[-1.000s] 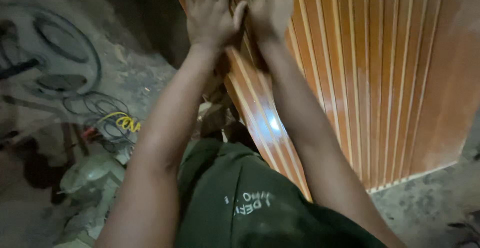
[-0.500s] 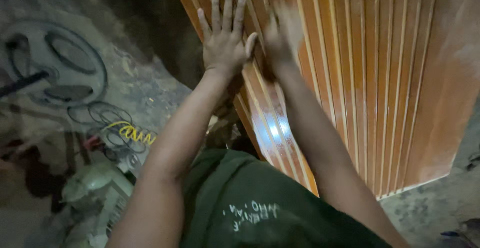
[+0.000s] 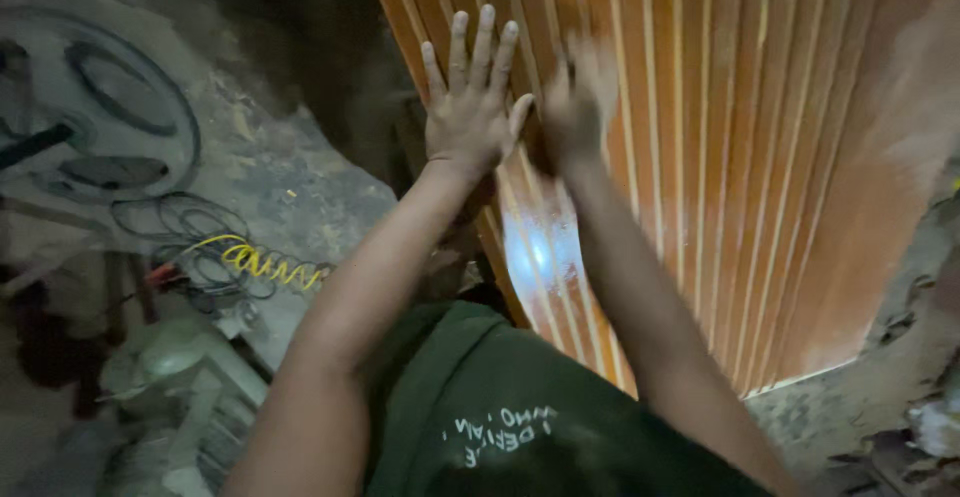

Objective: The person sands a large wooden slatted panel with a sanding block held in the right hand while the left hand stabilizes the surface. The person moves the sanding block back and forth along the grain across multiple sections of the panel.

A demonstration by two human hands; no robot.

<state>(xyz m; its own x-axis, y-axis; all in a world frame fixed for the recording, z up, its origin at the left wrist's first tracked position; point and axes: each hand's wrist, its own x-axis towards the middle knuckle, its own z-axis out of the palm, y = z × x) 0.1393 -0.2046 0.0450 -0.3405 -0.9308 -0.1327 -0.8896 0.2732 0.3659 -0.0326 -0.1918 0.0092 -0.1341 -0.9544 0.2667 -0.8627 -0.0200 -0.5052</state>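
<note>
Head view, looking down over a dark green shirt [image 3: 520, 417] toward both arms stretched up at a ribbed orange wood panel [image 3: 740, 157]. Left hand [image 3: 470, 107] flat on the panel's left edge, fingers spread wide, palm down, gripping nothing. Right hand [image 3: 580, 102] just beside it, further in on the panel, blurred mid-motion; seems open against the grooves, though curl of the fingers hard to tell. Panel standing tilted, leaning away, lower corner down near the rough concrete floor [image 3: 850, 407] at its right. Bright glare spot [image 3: 540, 247] on the panel below the hands, glossy finish there. Left of the panel: dark tangle of cables [image 3: 170, 227], a coiled yellow hose [image 3: 260, 262], a pale machine [image 3: 170, 367] lower down, all well apart from the hands.

Judging the work as rubbing or smoothing the surface by hand. To do that well: keep the left palm pressed flat as a brace so the panel stays put; run the right hand along the grooves, not across the ridges; keep pressure even, light near the edge to avoid tipping the panel; mind splinters along the raw left edge; work steadily from the top down toward the glare.
</note>
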